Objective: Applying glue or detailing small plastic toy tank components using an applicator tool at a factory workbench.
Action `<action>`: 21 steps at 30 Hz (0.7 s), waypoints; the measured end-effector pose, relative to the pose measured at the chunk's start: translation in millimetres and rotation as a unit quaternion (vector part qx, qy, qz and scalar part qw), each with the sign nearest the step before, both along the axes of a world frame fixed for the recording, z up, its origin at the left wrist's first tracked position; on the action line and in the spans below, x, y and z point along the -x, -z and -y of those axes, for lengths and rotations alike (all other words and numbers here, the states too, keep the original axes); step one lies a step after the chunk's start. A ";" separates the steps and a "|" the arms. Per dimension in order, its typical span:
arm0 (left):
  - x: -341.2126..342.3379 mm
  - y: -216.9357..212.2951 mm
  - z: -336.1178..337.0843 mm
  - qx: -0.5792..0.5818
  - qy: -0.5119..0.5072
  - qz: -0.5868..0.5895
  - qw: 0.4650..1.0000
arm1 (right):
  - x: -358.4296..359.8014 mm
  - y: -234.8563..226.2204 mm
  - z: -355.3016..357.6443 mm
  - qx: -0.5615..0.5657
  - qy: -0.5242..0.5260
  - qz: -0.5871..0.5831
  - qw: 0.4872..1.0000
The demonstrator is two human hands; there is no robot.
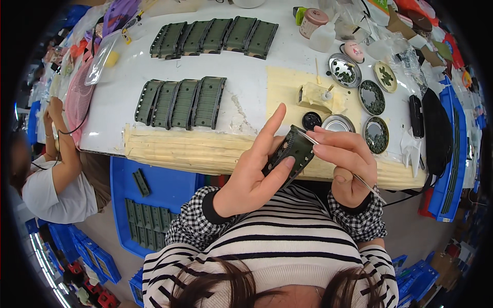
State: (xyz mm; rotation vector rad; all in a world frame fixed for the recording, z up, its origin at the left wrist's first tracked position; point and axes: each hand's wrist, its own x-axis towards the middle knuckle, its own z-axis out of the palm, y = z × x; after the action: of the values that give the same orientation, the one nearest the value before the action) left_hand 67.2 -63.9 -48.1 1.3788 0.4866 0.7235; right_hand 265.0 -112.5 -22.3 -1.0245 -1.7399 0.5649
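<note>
My left hand point(251, 177) is closed round a green ribbed panel point(300, 150) with a row of small studs along its edge, its index finger pointing up and its thumb across the face. In my right hand point(352, 164) is a thin metal tweezers-like tool point(368, 188), its tip touching the panel's upper edge. Whether a small piece sits at that tip cannot be made out. Similar green panels stand in a near row point(181, 103) and a far row point(215, 37) on the white table.
Round tins of small green pieces point(376, 135) stand to the right, beside a taped block with a small bottle point(314, 97). Below the table's taped front edge point(190, 147), a blue bin point(120, 205) holds more panels. At far left sits another person point(61, 174).
</note>
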 end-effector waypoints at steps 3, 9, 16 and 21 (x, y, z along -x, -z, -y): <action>-0.7 -3.9 1.5 0.011 -0.008 -0.002 1.000 | 1.1 -1.6 -0.1 -0.007 0.006 0.010 1.000; -1.5 -5.9 3.9 0.042 -0.019 0.007 0.999 | 0.4 -2.3 2.6 0.006 0.012 0.039 0.999; 1.0 -3.7 4.3 0.032 -0.019 -0.004 0.999 | 0.3 -3.3 2.9 0.011 0.007 0.053 0.999; 0.0 1.2 4.8 -0.011 -0.039 -0.002 0.999 | 1.7 0.6 1.8 0.003 0.004 0.046 0.999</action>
State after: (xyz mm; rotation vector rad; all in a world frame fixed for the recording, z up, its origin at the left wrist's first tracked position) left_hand 67.2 -68.6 -49.3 1.3890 0.5403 0.7922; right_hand 263.3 -114.2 -23.0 -1.0769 -1.8138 0.5254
